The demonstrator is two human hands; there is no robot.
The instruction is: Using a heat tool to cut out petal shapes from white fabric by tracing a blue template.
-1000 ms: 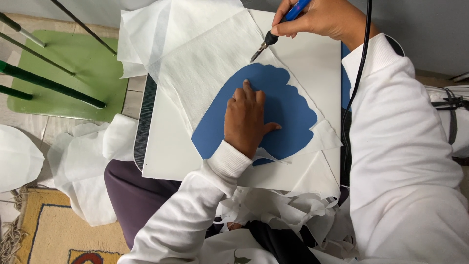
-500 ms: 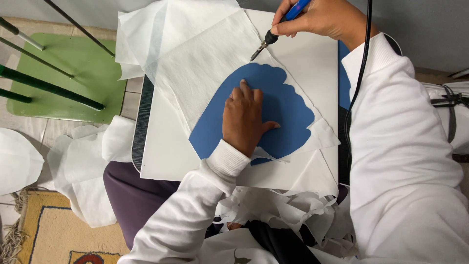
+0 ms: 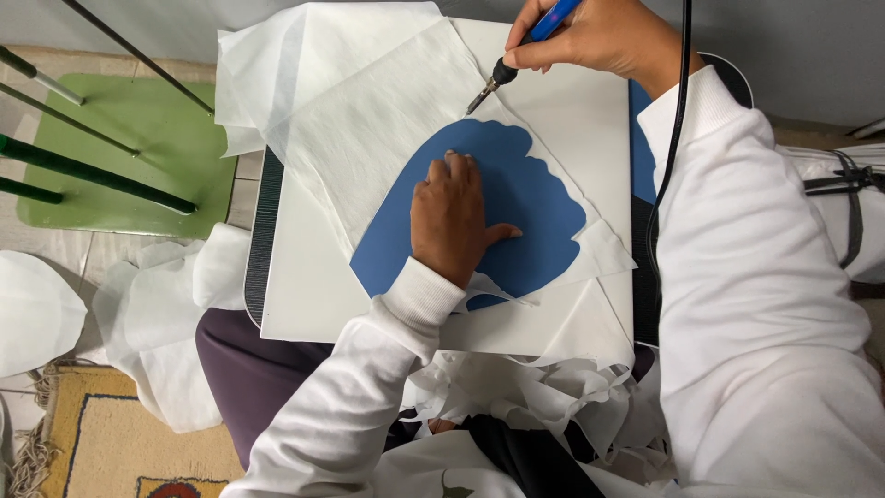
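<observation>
Pressing my left hand point(image 3: 456, 217) flat on the blue template point(image 3: 525, 198) atop the white fabric point(image 3: 369, 120), I grip the hot cutting tool point(image 3: 516, 51) in my right hand point(image 3: 599, 37); top edge half traced, lower edge already trimmed.

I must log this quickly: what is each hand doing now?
Left hand: open, flat on the blue template.
Right hand: closed on the hot tool.
</observation>
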